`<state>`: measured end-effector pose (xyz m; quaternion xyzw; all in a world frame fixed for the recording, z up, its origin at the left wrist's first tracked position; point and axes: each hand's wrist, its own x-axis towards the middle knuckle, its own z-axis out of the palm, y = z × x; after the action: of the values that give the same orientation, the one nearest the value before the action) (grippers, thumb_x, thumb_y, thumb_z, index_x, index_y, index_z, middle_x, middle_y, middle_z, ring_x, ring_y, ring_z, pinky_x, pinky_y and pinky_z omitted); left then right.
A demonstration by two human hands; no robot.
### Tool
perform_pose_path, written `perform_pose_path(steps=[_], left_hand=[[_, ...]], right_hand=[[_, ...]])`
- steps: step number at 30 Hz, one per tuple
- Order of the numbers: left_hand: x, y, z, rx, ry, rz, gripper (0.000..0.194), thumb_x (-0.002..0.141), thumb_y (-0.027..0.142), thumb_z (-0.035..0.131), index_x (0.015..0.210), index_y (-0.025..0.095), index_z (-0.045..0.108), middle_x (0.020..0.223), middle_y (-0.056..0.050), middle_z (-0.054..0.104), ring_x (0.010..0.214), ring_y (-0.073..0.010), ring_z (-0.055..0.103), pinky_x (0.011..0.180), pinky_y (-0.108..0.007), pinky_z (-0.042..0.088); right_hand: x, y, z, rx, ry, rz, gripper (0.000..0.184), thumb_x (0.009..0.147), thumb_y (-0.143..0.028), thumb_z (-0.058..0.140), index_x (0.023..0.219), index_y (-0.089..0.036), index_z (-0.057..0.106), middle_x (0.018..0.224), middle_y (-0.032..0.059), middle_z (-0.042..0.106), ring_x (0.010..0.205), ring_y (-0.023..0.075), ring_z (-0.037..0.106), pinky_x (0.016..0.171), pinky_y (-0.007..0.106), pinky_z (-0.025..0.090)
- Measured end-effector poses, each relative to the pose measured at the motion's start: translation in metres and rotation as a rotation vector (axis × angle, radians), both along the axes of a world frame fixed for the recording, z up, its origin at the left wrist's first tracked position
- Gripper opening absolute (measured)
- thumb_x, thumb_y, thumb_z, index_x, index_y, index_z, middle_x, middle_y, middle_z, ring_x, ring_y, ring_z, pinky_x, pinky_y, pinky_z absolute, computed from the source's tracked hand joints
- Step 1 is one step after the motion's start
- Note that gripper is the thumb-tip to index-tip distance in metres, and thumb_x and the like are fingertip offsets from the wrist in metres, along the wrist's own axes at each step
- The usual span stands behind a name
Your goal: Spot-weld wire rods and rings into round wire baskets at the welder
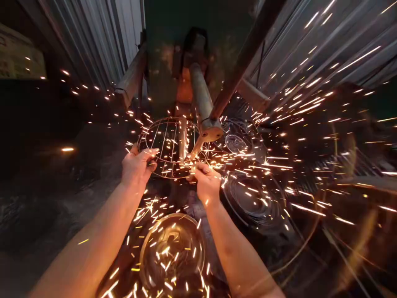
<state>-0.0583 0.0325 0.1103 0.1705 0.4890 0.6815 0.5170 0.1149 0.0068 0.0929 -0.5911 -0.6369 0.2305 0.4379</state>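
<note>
Wire rack [169, 145], bars fore-and-aft, left fingers [149, 154] and right fingers [203, 170] tight on its rim.

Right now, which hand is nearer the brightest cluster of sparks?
The right hand; sparks burst beside it, while the left hand holds the left edge of the wire rack.

Dark floor [80, 194], dimly lit; seemingly on it, round metal dish [172, 242], wire coils [240, 213] farther right.

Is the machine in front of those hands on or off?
Apparently on: bright sparks burst around the wire rack below its thick metal arm.
</note>
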Motion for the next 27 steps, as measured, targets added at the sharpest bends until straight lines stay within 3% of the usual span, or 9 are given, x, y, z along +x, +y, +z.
perform_pose_path(steps=[4, 6, 10, 14, 20, 25, 27], left_hand=[[0.002, -0.003, 0.003, -0.035, 0.016, 0.025, 0.04, 0.045, 0.016, 0.079, 0.078, 0.017, 0.058, 0.063, 0.004, 0.055, 0.049, -0.0079, 0.048, 0.042, -0.019, 0.04], [0.003, -0.003, 0.005, -0.023, 0.011, 0.047, 0.042, 0.044, 0.015, 0.078, 0.08, 0.017, 0.058, 0.065, 0.004, 0.056, 0.05, -0.008, 0.05, 0.041, -0.019, 0.04], [0.002, 0.003, 0.004, 0.004, -0.006, 0.043, 0.04, 0.044, 0.014, 0.078, 0.077, 0.017, 0.056, 0.061, 0.004, 0.056, 0.048, -0.0093, 0.05, 0.039, -0.02, 0.041], [-0.001, 0.01, -0.001, -0.071, -0.028, -0.007, 0.04, 0.043, 0.01, 0.077, 0.075, 0.016, 0.053, 0.056, 0.004, 0.054, 0.046, -0.0097, 0.049, 0.038, -0.02, 0.04], [-0.001, 0.008, 0.0, 0.042, 0.012, 0.023, 0.044, 0.045, 0.014, 0.078, 0.082, 0.017, 0.055, 0.062, 0.004, 0.057, 0.048, -0.0092, 0.051, 0.04, -0.019, 0.041], [-0.001, 0.015, -0.001, -0.143, -0.035, -0.006, 0.045, 0.044, 0.008, 0.077, 0.079, 0.017, 0.05, 0.055, 0.005, 0.053, 0.045, -0.0099, 0.049, 0.04, -0.021, 0.042], [0.0, 0.014, -0.002, -0.111, -0.03, 0.008, 0.045, 0.044, 0.009, 0.077, 0.079, 0.017, 0.051, 0.056, 0.005, 0.052, 0.045, -0.0095, 0.049, 0.04, -0.021, 0.041]], right_hand=[[0.002, -0.002, 0.003, -0.139, 0.614, -0.034, 0.014, 0.072, -0.027, 0.065, 0.076, -0.014, 0.066, 0.054, -0.0039, 0.062, 0.045, 0.0127, 0.059, 0.041, 0.019, 0.047], [0.002, -0.002, 0.004, -0.166, 0.733, -0.03, 0.015, 0.067, -0.028, 0.069, 0.072, -0.014, 0.065, 0.054, -0.003, 0.061, 0.045, 0.0125, 0.058, 0.041, 0.019, 0.044], [0.002, -0.004, 0.005, -0.14, 0.724, -0.025, 0.018, 0.065, -0.03, 0.071, 0.072, -0.014, 0.066, 0.055, -0.0022, 0.06, 0.047, 0.0117, 0.057, 0.045, 0.02, 0.044], [0.001, -0.007, 0.006, -0.126, 0.697, -0.041, 0.02, 0.065, -0.031, 0.071, 0.074, -0.014, 0.067, 0.055, -0.0018, 0.061, 0.048, 0.0121, 0.056, 0.047, 0.022, 0.045], [0.0, -0.005, 0.004, -0.146, 0.746, -0.034, 0.02, 0.064, -0.031, 0.071, 0.073, -0.015, 0.066, 0.054, -0.0021, 0.06, 0.047, 0.0125, 0.056, 0.047, 0.022, 0.045], [-0.002, -0.008, 0.007, -0.137, 0.713, -0.068, 0.019, 0.064, -0.031, 0.071, 0.073, -0.014, 0.067, 0.053, -0.0023, 0.059, 0.046, 0.0115, 0.055, 0.047, 0.021, 0.044], [-0.001, -0.009, 0.006, -0.15, 0.717, -0.071, 0.019, 0.064, -0.031, 0.07, 0.073, -0.014, 0.067, 0.052, -0.0025, 0.059, 0.046, 0.0118, 0.055, 0.047, 0.021, 0.044]])
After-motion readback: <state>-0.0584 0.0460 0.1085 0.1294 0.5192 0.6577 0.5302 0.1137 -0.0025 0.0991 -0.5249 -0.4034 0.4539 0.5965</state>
